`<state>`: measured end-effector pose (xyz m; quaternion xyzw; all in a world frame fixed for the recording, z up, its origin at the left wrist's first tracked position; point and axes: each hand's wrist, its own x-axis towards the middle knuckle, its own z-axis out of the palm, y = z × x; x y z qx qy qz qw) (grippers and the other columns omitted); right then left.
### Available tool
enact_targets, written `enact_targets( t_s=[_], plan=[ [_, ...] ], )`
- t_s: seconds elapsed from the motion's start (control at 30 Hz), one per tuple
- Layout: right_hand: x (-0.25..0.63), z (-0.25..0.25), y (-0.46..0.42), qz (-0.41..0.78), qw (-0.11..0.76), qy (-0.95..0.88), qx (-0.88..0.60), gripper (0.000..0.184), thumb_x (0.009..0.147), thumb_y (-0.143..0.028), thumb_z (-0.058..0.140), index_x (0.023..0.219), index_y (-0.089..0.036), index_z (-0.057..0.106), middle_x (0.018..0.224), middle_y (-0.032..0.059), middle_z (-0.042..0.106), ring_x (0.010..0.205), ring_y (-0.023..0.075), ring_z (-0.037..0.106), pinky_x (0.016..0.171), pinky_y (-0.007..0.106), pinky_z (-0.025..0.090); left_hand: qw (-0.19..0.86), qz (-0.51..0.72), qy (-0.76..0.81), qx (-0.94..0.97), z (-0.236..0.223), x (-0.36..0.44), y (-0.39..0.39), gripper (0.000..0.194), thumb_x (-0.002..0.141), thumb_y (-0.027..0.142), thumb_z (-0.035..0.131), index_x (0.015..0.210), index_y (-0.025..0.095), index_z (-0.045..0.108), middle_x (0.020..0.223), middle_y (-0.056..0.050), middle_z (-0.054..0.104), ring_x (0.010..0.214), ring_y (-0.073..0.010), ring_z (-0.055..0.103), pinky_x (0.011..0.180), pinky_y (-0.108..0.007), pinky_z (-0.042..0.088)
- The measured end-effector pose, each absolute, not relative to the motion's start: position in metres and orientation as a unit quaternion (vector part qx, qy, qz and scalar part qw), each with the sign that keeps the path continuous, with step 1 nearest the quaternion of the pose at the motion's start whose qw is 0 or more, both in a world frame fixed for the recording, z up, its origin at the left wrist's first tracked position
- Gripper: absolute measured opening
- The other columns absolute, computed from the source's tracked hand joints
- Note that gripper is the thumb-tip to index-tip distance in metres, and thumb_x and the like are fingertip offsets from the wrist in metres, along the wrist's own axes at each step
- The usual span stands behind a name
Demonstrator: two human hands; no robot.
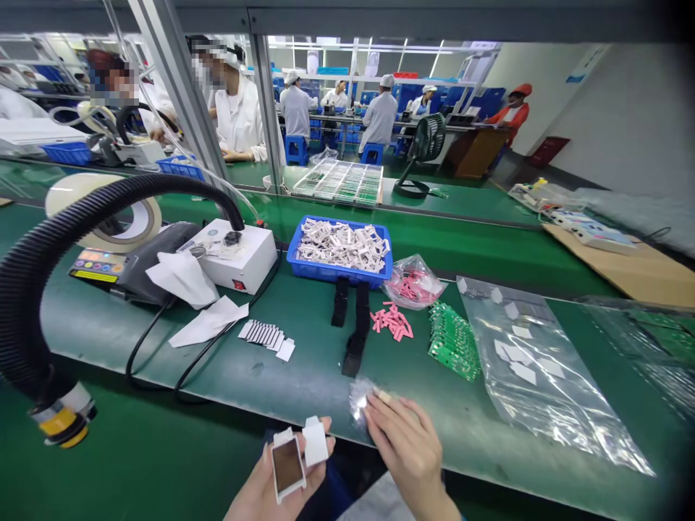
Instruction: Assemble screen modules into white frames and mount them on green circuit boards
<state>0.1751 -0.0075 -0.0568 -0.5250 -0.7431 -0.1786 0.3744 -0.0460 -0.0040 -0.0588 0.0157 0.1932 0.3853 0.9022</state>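
My left hand (260, 486) is closed around a small white-framed display screen (287, 467) with a dark brownish face. A white square piece (316, 441) sits in the same hand, between the fingers beside the frame. Near the bench's front edge, my right hand (408, 443) has its fingers pressed together on a crumpled bit of clear plastic film (359, 399). Its fingertips are partly hidden by the film's glare. To the left, a row of white square pieces (266, 335) lies overlapping on the green bench.
Behind stands a blue basket (294, 269) of white frames. Pink strips (392, 323), green circuit boards (453, 341) and a clear bag (565, 412) lie to the right. At left are a tape dispenser (135, 271), white box (239, 255) and black hose (32, 289). Several people work beyond.
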Motion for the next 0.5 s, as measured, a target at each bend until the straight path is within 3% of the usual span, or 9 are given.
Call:
enact_targets(
  t_s=[0.07,0.13,0.23,0.33,0.4,0.5],
  plan=[
    [0.166,-0.058,-0.014,-0.141,0.392,-0.734,-0.536,0.009,0.077,-0.011,0.063,0.082,-0.019,0.065,0.089,0.0001,0.071,0.092,0.0144,0.066,0.089,0.028,0.042,0.896,0.391,0.211,0.026,-0.052,-0.046,-0.003,0.047,0.076,0.047,0.064,0.108,0.012,0.069,0.124,-0.014,0.061,0.122,-0.0248,0.052,0.106,-0.032,0.036],
    [0.152,-0.055,-0.02,-0.001,0.435,-0.704,-0.561,0.004,0.078,-0.017,0.062,0.08,-0.019,0.066,0.088,0.0004,0.071,0.088,0.0138,0.066,0.085,0.026,0.047,0.895,0.382,0.227,0.037,-0.045,-0.046,-0.001,0.059,0.073,0.052,0.066,0.113,0.008,0.065,0.125,-0.016,0.06,0.126,-0.0229,0.048,0.109,-0.03,0.031],
    [0.124,-0.048,-0.019,0.393,0.48,-0.543,-0.566,0.027,0.086,-0.038,0.053,0.076,-0.014,0.062,0.076,0.0054,0.068,0.071,0.0116,0.065,0.063,0.02,0.052,0.89,0.386,0.236,0.066,-0.042,-0.049,0.002,0.057,0.063,0.052,0.074,0.102,0.011,0.07,0.119,-0.012,0.065,0.123,-0.0237,0.05,0.105,-0.028,0.035],
    [0.096,-0.044,-0.006,0.705,0.424,-0.302,-0.481,0.052,0.07,-0.063,0.062,0.077,-0.011,0.054,0.068,0.0046,0.063,0.059,0.0101,0.062,0.051,0.017,0.05,0.877,0.42,0.217,0.088,-0.046,-0.055,0.004,0.036,0.064,0.046,0.076,0.087,0.018,0.075,0.096,-0.006,0.073,0.101,-0.0207,0.063,0.09,-0.026,0.045],
    [0.082,-0.045,0.005,0.803,0.377,-0.197,-0.416,0.061,0.059,-0.064,0.07,0.085,-0.012,0.052,0.068,0.0015,0.061,0.054,0.0069,0.061,0.05,0.015,0.049,0.872,0.43,0.214,0.093,-0.047,-0.061,0.005,0.031,0.065,0.044,0.075,0.084,0.02,0.075,0.081,-0.004,0.072,0.081,-0.0188,0.066,0.08,-0.028,0.048],
    [0.067,-0.054,0.02,0.872,0.344,-0.154,-0.313,0.059,0.058,-0.057,0.075,0.091,-0.013,0.053,0.068,-0.0004,0.06,0.053,0.0033,0.059,0.049,0.01,0.046,0.852,0.457,0.237,0.096,-0.044,-0.077,0.005,0.035,0.065,0.046,0.075,0.086,0.018,0.075,0.077,-0.006,0.07,0.072,-0.0188,0.064,0.075,-0.031,0.048]
  ],
)
